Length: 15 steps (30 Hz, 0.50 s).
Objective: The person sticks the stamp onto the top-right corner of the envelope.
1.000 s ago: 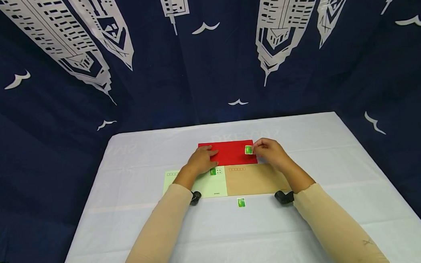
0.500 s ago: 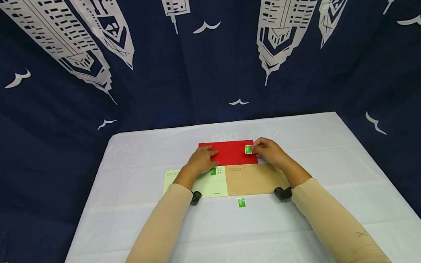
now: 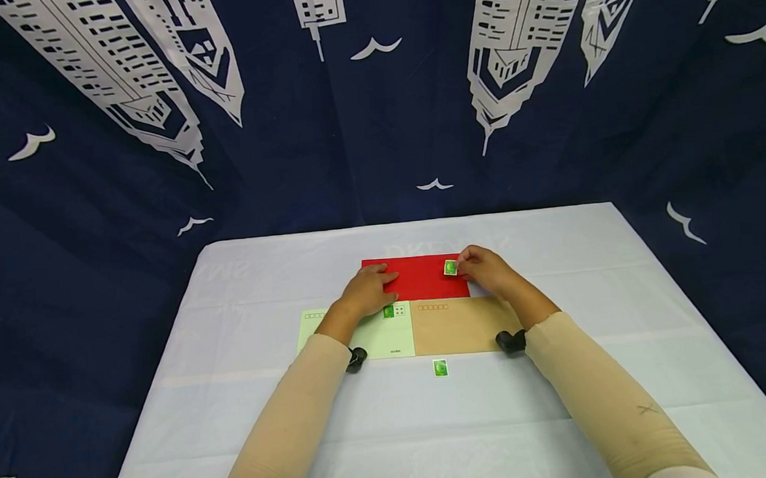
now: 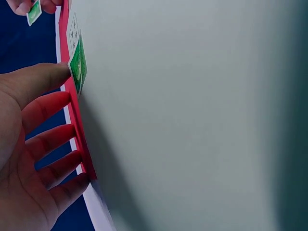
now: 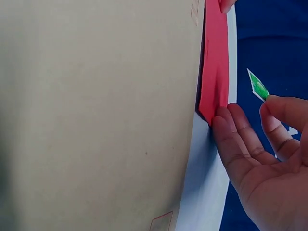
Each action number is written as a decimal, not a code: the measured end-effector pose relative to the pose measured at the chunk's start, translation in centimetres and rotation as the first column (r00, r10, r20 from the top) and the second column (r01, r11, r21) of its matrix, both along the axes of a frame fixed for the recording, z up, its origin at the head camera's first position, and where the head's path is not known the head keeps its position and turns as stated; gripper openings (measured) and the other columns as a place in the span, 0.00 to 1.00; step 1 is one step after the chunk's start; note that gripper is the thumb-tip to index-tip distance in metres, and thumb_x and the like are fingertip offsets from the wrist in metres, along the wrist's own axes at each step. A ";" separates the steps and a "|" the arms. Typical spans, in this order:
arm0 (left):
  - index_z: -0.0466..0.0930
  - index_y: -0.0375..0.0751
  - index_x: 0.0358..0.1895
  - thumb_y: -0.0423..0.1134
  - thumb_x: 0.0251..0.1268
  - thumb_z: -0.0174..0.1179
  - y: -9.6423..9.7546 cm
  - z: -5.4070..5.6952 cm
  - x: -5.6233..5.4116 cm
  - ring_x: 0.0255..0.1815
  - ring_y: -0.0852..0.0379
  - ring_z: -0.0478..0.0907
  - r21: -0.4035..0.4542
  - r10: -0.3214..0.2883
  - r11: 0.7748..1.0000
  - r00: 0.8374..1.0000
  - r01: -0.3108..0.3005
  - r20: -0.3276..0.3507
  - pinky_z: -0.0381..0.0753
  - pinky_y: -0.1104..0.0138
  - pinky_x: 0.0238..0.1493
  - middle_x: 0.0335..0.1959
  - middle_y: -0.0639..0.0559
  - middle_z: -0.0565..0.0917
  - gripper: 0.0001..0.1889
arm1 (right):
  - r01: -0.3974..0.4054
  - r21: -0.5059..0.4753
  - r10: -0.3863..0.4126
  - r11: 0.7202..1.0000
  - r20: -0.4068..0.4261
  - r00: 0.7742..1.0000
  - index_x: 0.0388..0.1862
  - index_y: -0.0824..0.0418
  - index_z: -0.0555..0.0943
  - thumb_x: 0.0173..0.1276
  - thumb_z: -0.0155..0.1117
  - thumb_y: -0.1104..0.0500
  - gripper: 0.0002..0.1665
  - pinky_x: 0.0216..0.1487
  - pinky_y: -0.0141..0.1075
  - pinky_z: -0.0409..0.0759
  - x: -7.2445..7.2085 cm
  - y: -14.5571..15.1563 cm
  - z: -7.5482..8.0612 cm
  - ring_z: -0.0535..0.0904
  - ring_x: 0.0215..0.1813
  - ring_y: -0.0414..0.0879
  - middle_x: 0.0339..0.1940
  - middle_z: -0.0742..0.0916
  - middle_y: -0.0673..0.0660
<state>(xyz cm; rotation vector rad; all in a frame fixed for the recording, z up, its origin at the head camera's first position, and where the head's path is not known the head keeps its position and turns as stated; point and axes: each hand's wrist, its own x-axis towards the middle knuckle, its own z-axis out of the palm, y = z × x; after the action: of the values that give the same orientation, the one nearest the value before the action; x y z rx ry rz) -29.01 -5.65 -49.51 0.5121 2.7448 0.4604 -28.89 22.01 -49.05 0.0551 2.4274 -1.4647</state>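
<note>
A red envelope [image 3: 418, 277] lies flat toward the back of the table. My left hand [image 3: 365, 287] rests on its left part with the fingers spread. Thumb and forefinger of my right hand [image 3: 488, 269] pinch a small green stamp [image 3: 450, 267] by its edge, over the envelope's right end. In the right wrist view the stamp [image 5: 259, 85] is tilted above the paper, and the other fingertips [image 5: 221, 122] touch down at the red envelope's corner. Another green stamp [image 3: 388, 312] sits on the pale green envelope [image 3: 383, 341], close to my left thumb.
To the right of the pale green envelope lies a brown envelope [image 3: 461, 329], just in front of the red one. A loose green stamp [image 3: 440, 368] lies on the white tablecloth [image 3: 394, 428] nearer me. Behind the table hangs a dark blue patterned cloth [image 3: 402, 121].
My right hand has shifted slightly away from me and to the left, carrying the pinched stamp a little farther over the red envelope. The left hand stays in place.
</note>
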 end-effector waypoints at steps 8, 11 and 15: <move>0.68 0.54 0.75 0.50 0.72 0.60 -0.1 0.0 0.0 0.82 0.47 0.56 0.013 -0.001 1.000 1.000 0.001 0.004 0.61 0.53 0.80 0.80 0.49 0.62 0.30 | 0.016 0.024 -0.016 1.000 0.004 1.000 0.52 0.63 0.73 0.80 0.49 0.58 0.10 0.66 0.44 0.77 -0.8 -0.2 0.0 0.81 0.56 0.57 0.55 0.83 0.67; 0.68 0.54 0.76 0.51 0.72 0.60 -0.1 -0.1 0.0 0.82 0.47 0.56 0.005 -0.005 1.000 1.000 0.005 0.000 0.61 0.53 0.80 0.80 0.49 0.62 0.30 | 0.012 0.026 -0.012 1.000 -0.006 1.000 0.52 0.64 0.74 0.80 0.49 0.59 0.11 0.64 0.42 0.79 -1.1 -0.2 -0.2 0.82 0.55 0.56 0.55 0.84 0.67; 0.67 0.55 0.76 0.51 0.72 0.60 -0.1 -0.1 0.0 0.82 0.48 0.56 -0.002 -0.008 1.000 1.000 0.008 0.000 0.61 0.54 0.80 0.81 0.50 0.62 0.30 | 0.008 0.016 -0.008 1.000 -0.026 1.000 0.53 0.67 0.74 0.79 0.49 0.62 0.11 0.59 0.39 0.82 -1.6 -0.2 -0.5 0.82 0.51 0.55 0.51 0.85 0.68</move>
<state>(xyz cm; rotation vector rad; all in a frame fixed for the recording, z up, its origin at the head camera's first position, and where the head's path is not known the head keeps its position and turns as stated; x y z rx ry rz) -29.05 -5.74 -49.63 0.5221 2.7423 0.4559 -30.53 21.83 -49.53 0.0494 2.4619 -1.4585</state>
